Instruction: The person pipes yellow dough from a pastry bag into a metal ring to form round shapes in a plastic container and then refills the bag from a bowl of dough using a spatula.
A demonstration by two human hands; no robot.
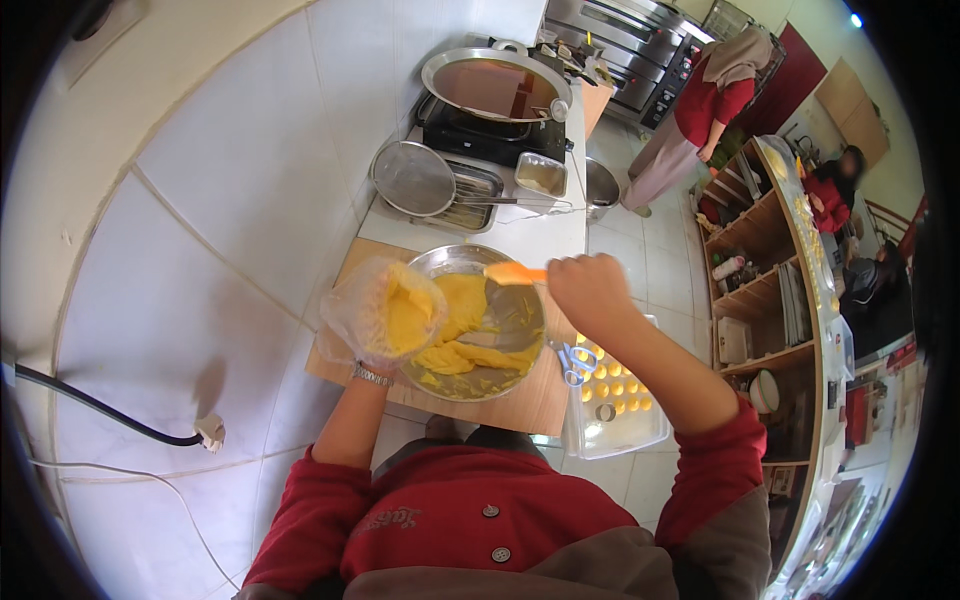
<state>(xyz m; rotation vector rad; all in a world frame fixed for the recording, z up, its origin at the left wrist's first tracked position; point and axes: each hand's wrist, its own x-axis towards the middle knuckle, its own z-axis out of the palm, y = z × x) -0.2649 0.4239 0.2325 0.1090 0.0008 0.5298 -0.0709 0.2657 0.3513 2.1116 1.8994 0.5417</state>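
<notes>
Clock centred on metal bowl (522,312).
White-tiled wall (215,265): 9 o'clock.
Wooden shelving (765,225): 3 o'clock.
Wooden table (550,405): under bowl.
Left forearm (347,428): 8 o'clock, raised; fingers hidden by plastic bag (365,318) of yellow paste (463,298), state cannot be told.
Right hand (590,290): between 2 and 3, knuckles uppermost, fingers clamped on handle.
Orange spatula (515,273): over bowl, 1 o'clock; axis 9-to-3, blade toward 9.

Upper centre of frame: you have a wide pan (428,80) of brown liquid (490,86) on a black stove (465,138), mesh strainer (413,178) below. Top edge: steel oven (618,50). Upper right: you see a person (712,108) standing. Right: wooden shelf unit (785,354). Lower left: pale plug (211,432).
</notes>
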